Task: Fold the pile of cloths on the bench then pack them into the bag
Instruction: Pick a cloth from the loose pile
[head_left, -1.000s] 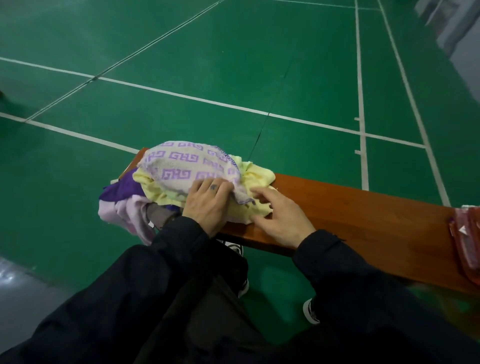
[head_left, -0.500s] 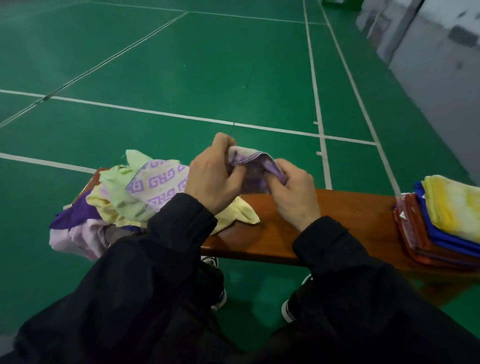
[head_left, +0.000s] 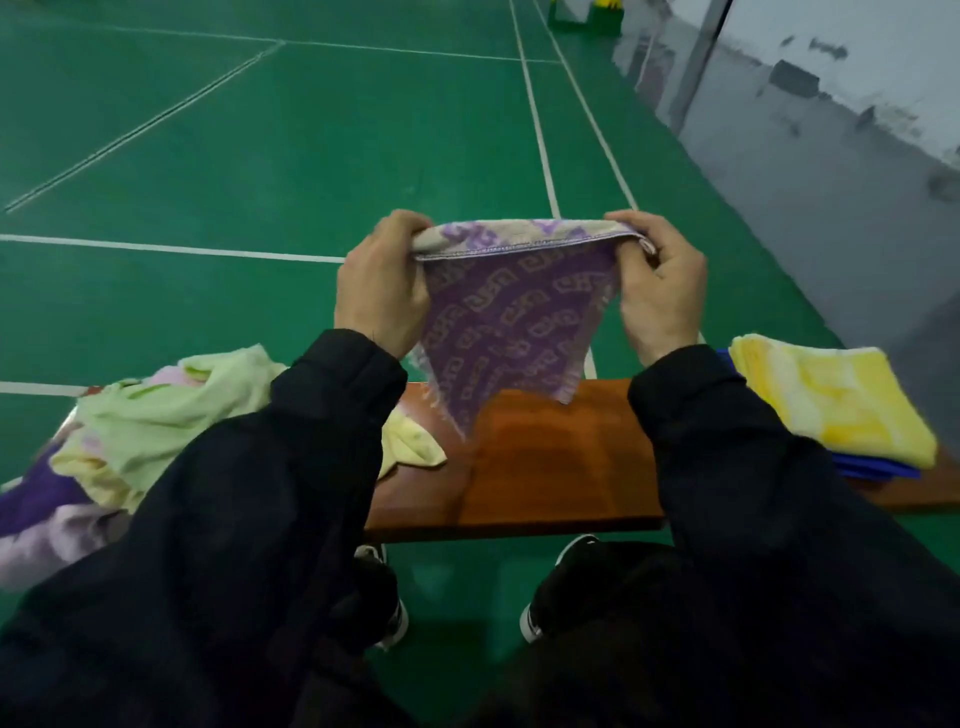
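- Above the bench (head_left: 550, 467), mid-frame: purple patterned cloth (head_left: 514, 322) held up in the air by both hands, clear of the wood.
- L hand (head_left: 382, 283) closed on the cloth's top left corner, thumb + fingers pinching the hem; R hand (head_left: 662, 283) closed on the top right corner the same way.
- Top edge stretched roughly level btwn the two hands, stitched hem showing, pale side rolled over at the top.
- Cloth hangs down from that edge in a rough triangle; lowest tips w/ frayed edges dangle just over the far edge of the bench, touching or not — can't tell.
- Hands sit at about the same height, well apart, backs toward the camera; black sleeves (head_left: 727, 441) run down to the bottom of the frame.
- Left of the L arm: loose pile of cloths (head_left: 150, 415) on the bench end — pale green, yellow, pink, dark purple — partly hidden by the sleeve, some drooping over the edge.
- Right of the R arm: folded yellow cloth (head_left: 831, 395) lying on top of a blue cloth (head_left: 878, 470), on the bench.
- Bag: can't make it out.
- Below the bench: two dark shoes (head_left: 540, 618) w/ white soles on the green floor (head_left: 311, 130).
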